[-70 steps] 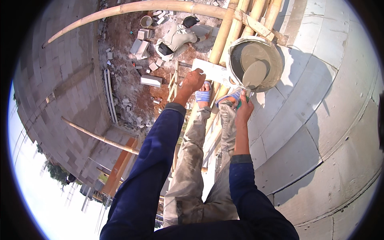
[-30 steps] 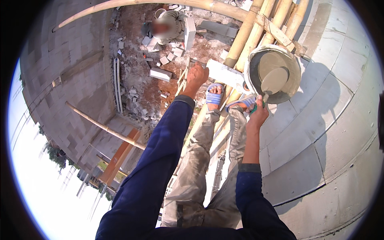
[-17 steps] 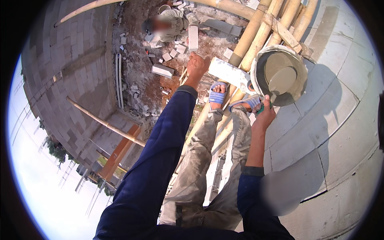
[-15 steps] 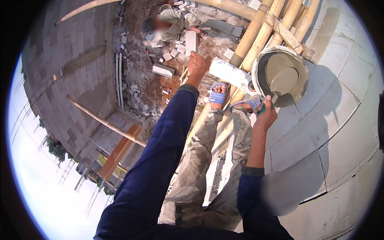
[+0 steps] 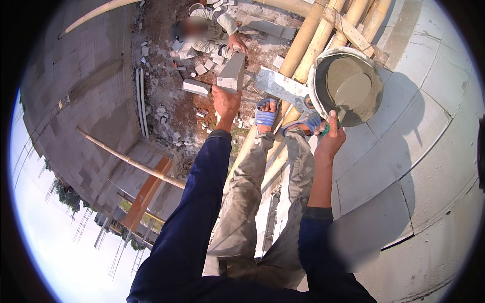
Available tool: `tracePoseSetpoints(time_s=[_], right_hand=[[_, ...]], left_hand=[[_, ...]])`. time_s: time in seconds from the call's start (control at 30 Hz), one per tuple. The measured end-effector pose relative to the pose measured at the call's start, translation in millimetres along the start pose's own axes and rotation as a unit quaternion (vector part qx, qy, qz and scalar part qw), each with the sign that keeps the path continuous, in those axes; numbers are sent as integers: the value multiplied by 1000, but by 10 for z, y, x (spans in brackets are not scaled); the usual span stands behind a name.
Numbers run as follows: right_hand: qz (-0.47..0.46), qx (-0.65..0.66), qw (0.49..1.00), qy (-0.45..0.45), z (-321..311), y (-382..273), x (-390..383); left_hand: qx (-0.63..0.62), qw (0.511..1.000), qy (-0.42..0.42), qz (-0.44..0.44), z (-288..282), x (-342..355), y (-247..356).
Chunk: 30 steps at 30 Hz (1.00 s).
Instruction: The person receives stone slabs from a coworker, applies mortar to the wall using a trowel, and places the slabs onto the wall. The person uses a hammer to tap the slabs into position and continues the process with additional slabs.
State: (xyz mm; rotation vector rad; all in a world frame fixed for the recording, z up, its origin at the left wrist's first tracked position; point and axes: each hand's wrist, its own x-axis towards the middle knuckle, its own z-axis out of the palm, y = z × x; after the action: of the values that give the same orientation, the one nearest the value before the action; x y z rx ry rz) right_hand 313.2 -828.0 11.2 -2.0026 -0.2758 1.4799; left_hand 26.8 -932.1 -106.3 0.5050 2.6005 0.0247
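Observation:
My left hand (image 5: pixel 227 102) is closed on the near end of a grey lightweight block (image 5: pixel 231 76), out over the ground below. Just past the block's far end is the spread hand (image 5: pixel 237 43) of a person lower down; whether it still touches the block I cannot tell. On the other side, my right hand (image 5: pixel 331 137) grips the green handle of a trowel (image 5: pixel 352 91). Its rounded blade, coated in wet grey mortar, lies inside a bucket (image 5: pixel 317 83) that holds more mortar. The bucket stands by my right foot.
Bamboo poles (image 5: pixel 314 48) run beneath my sandalled feet, with a pale mortar-smeared board (image 5: pixel 280 83) across them. A grey block wall surface (image 5: pixel 369 161) fills the right side. Below lie broken blocks (image 5: pixel 196 87) and rubble. Another block wall (image 5: pixel 86 76) rises at left.
My left hand has drawn the block nearer and slightly left, tilting it. The other person's hand has opened at its far end. My right hand stays at the bucket with the trowel.

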Motion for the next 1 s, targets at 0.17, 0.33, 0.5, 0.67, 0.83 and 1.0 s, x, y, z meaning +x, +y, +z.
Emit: tracePoseSetpoints(time_s=[0.17,0.33,0.5,0.67,0.83,1.0], right_hand=[[6,37,999,-18,-25,42,-15],[40,41,998,-1,-100,95,55],[9,44,998,-31,-197,4,34],[-59,-14,995,-84,-253,-100,-43],[-92,-63,989,-101,-414,-206,-198],[-75,-82,987,-119,-587,-383,-284]], left_hand=[[14,1000,8,-11,-635,-503,-352],[-10,1000,18,17,-2189,-1288,-529],[86,990,1,108,-3631,-2261,213],[120,965,-99,213,-3995,-2476,587],[118,932,-135,315,-3715,-2452,777],[120,893,-134,413,-3466,-2461,999]])
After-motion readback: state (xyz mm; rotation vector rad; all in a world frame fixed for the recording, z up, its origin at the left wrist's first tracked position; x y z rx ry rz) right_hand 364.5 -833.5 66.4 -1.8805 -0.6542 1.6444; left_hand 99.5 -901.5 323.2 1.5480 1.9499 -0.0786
